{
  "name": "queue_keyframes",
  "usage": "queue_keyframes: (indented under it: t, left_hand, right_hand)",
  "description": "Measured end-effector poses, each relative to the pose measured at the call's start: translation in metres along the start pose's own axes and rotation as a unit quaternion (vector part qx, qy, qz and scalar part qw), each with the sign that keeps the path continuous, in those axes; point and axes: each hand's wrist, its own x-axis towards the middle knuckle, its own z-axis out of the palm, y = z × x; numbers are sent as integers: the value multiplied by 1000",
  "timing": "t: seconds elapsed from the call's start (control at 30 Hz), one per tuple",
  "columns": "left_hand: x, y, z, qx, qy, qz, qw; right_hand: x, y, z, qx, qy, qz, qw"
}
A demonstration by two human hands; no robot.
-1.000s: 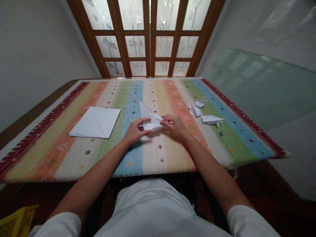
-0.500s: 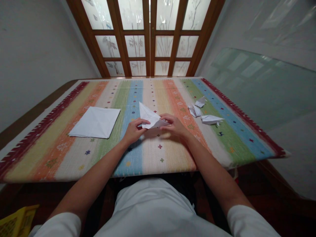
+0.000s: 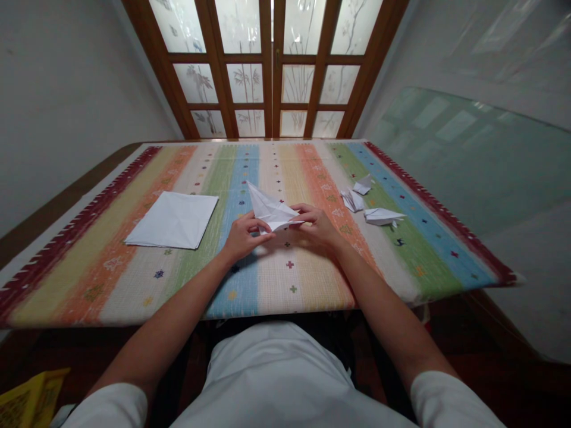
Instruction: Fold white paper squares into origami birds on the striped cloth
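A partly folded white paper piece with a pointed flap sticking up to the left is held just above the striped tablecloth. My left hand pinches its left lower edge. My right hand pinches its right end, fingers curled over the paper. Both hands sit near the middle of the table.
A stack of flat white paper sheets lies to the left. Three small folded paper figures lie to the right. A glass pane leans along the right wall. Wooden-framed frosted doors stand behind the table.
The folded paper has been lifted slightly off the cloth and turned between both hands; the fingers have shifted their grip along its edges.
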Motion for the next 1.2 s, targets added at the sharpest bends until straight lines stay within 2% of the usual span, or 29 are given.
queue_keyframes:
  t: [0.3,0.53,0.67,0.87,0.97,1.1,1.2]
  left_hand:
    - [5,-1,-2,34,9,29,999]
    - [3,-2,1,8,34,-35,999]
    - [3,-1,2,-18,25,-63,998]
    - [5,-1,1,34,14,-47,998]
    - [5,-1,1,30,6,-50,998]
    - [3,-2,2,30,-26,-46,998]
    - [1,-1,4,40,-69,-32,996]
  right_hand:
    - [1,-10,-1,38,38,103,993]
    - [4,-11,1,146,91,177,969]
    - [3,-13,1,153,69,185,968]
    - [-1,-15,2,130,-12,159,979]
    - [-2,-15,5,152,-36,169,973]
    - [-1,-18,12,210,-44,212,953]
    - [0,-21,18,239,-17,227,944]
